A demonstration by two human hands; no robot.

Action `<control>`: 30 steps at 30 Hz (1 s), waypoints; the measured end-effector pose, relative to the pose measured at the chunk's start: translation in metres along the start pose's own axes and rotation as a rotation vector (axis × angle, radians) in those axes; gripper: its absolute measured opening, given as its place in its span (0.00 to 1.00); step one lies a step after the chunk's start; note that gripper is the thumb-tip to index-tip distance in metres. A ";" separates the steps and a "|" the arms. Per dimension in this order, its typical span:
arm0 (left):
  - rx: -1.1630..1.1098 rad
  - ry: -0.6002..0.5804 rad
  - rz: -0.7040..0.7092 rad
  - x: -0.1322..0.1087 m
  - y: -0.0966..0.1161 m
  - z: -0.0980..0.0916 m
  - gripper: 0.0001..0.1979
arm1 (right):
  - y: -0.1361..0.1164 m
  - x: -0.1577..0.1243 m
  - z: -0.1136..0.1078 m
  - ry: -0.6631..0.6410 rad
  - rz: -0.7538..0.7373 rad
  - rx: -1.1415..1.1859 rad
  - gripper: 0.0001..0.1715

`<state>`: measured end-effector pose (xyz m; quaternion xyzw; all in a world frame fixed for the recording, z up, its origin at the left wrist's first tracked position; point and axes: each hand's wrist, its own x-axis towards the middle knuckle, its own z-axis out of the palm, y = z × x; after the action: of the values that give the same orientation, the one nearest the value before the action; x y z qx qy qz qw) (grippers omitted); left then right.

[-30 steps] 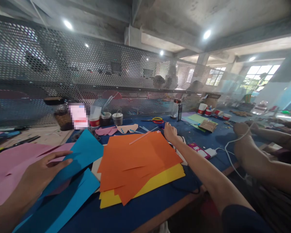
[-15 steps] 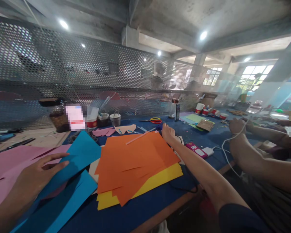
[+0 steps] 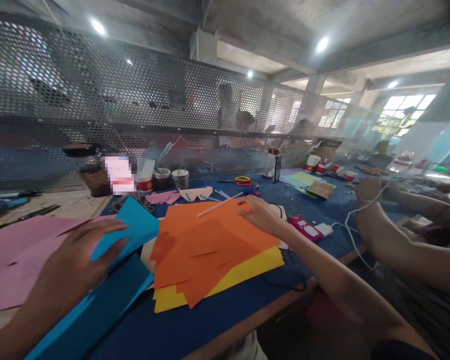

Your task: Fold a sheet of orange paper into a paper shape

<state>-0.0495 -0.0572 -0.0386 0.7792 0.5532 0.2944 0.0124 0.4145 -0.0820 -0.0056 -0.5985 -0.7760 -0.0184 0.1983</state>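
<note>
head | left grip [image 3: 75,255]: fingers apart, over blue paper [image 3: 138,225] | right grip [image 3: 263,214]: apart, above orange paper [image 3: 202,242], contact unclear

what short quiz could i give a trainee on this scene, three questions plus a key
1. Multiple choice: sheets of which colour show from under the near edge of the orange sheets?
a) pink
b) yellow
c) green

2. True or false: the left hand is over the orange sheets.

3. Fill in the missing word: on the table, beyond the orange sheets, lie ____ with red and yellow handles.

Key
1: b, yellow.
2: False. The left hand is at the blue sheets; the right hand is at the orange sheets.
3: scissors.
</note>
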 end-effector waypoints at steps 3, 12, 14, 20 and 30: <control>-0.044 -0.149 0.194 -0.011 0.026 0.020 0.31 | -0.014 -0.033 0.007 -0.102 -0.130 0.067 0.30; 0.075 -0.336 0.409 -0.029 0.037 0.059 0.31 | -0.022 -0.069 0.036 -0.072 -0.252 0.068 0.25; 0.073 -0.315 0.419 -0.029 0.035 0.059 0.30 | -0.023 -0.072 0.037 -0.016 -0.322 0.035 0.20; 0.119 -0.302 0.465 -0.031 0.040 0.056 0.25 | -0.036 -0.082 0.032 0.100 -0.517 -0.062 0.14; 0.170 -0.174 0.701 -0.041 0.069 0.045 0.20 | -0.066 -0.096 0.027 0.291 -0.650 -0.094 0.09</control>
<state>0.0220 -0.1063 -0.0703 0.9417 0.2722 0.1664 -0.1068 0.3643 -0.1820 -0.0480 -0.3202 -0.8877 -0.2010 0.2628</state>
